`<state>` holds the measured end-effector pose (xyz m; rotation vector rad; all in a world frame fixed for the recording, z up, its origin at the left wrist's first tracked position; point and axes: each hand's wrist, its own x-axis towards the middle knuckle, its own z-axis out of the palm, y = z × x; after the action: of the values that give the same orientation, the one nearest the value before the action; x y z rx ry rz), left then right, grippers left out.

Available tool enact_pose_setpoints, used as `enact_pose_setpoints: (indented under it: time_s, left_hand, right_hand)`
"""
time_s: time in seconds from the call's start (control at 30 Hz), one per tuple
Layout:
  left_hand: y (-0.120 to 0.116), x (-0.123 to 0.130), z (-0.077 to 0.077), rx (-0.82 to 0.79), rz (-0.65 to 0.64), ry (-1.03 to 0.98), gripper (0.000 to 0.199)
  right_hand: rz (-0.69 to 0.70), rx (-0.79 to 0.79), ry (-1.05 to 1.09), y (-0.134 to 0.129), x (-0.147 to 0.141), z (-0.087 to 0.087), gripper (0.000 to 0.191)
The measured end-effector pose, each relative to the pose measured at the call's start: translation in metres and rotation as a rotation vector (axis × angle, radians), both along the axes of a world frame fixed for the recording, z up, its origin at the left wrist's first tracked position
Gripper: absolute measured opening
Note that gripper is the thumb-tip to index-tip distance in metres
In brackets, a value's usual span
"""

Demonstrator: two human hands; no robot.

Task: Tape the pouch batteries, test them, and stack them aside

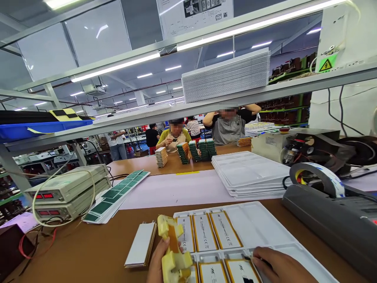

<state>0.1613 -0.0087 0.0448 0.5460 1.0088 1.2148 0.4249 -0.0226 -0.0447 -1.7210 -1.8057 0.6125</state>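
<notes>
My left hand [157, 261] is closed around a pale yellow plastic holder [171, 251] with an amber strip in its middle, held over the left edge of a white tray [282, 232]. Flat pouch battery cells [225, 230] with orange edges and printed labels lie in the tray's compartments. Over the front row, my right hand [277, 265] pinches a thin dark tool [266, 263], its tip by the upper edge of a front cell [243, 271]. Fingers hide most of that tool, so its kind is unclear. A stack of white cells [141, 243] sits left of my left hand.
Stacked white trays [250, 173] stand behind, with a tape roll [318, 179] and grey machine [332, 224] at right. Green-patterned sheets [118, 196] and two power supplies [69, 192] are left. A shelf [147, 116] crosses above; people sit opposite behind stacked parts [203, 151].
</notes>
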Motion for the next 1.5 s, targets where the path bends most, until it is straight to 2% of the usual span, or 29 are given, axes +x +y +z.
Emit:
enact_pose_setpoints:
  time_s: [0.07, 0.23, 0.57, 0.67, 0.8, 0.9, 1.0, 1.1, 1.27, 1.4, 1.5]
  left_hand:
    - [-0.002, 0.001, 0.001, -0.001, -0.021, -0.009, 0.033]
    - [-0.001, -0.001, -0.004, 0.016, 0.028, 0.001, 0.036]
    - [-0.002, -0.002, -0.010, 0.088, 0.085, 0.043, 0.028]
    - [-0.001, -0.001, -0.011, 0.099, 0.084, 0.052, 0.024]
    - [0.004, 0.002, -0.010, 0.098, 0.036, 0.079, 0.020]
    - [0.009, 0.002, -0.009, 0.084, 0.020, 0.102, 0.022]
    - [0.012, -0.002, -0.008, 0.098, 0.029, 0.079, 0.024]
    - [0.013, -0.005, -0.006, 0.134, 0.060, 0.035, 0.027]
    - [0.014, -0.005, -0.004, 0.150, 0.040, 0.021, 0.030]
    - [0.012, -0.003, -0.004, 0.125, 0.054, 0.012, 0.029]
    - [0.009, -0.001, -0.006, 0.127, 0.042, -0.010, 0.029]
  right_hand:
    - [-0.004, -0.005, 0.010, -0.002, 0.000, 0.001, 0.031]
    - [0.003, -0.042, 0.065, -0.005, 0.001, 0.004, 0.025]
    - [0.026, 0.038, 0.034, -0.001, 0.010, -0.006, 0.027]
    - [0.042, 0.109, -0.019, -0.005, 0.013, 0.002, 0.029]
    - [0.072, 0.148, -0.140, -0.021, 0.013, 0.026, 0.029]
    - [0.089, 0.110, -0.256, -0.030, 0.009, 0.043, 0.027]
    - [0.037, 0.080, -0.401, -0.036, 0.006, 0.053, 0.023]
    - [0.018, 0.057, -0.512, -0.040, 0.006, 0.055, 0.022]
    - [0.057, -0.003, -0.617, -0.044, 0.002, 0.052, 0.021]
    - [0.070, -0.048, -0.578, -0.043, 0.000, 0.049, 0.022]
    - [0.027, -0.136, -0.393, -0.038, 0.001, 0.044, 0.020]
